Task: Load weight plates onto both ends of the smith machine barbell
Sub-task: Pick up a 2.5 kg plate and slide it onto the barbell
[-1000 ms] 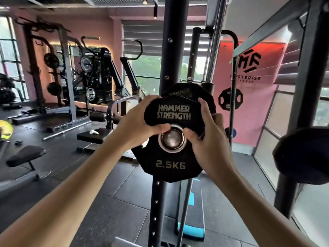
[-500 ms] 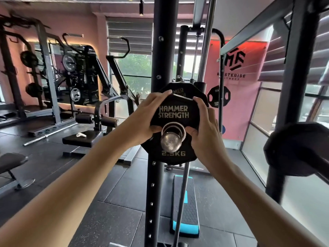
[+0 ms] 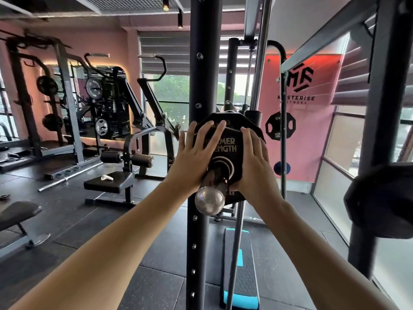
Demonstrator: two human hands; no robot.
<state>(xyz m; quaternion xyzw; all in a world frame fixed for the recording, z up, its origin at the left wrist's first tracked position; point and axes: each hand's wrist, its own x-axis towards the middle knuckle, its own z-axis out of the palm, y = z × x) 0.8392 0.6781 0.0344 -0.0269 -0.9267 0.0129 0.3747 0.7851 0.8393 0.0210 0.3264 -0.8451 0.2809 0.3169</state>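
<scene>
Hands (image 3: 225,157) flat on plate (image 3: 230,151), bar end (image 3: 209,201) protruding

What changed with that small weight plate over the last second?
The small plate slid further down the bar sleeve, toward the bigger plate behind it. Left hand and right hand went from gripping its edges to pressing flat. The upright post stayed put.

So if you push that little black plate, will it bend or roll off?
The small plate looks stiff, so probably no bending. The barbell sleeve runs through its hole, so it likely slides, not rolls. Both flat hands, left hand, right hand, suggest it's heavy for its size.
</scene>
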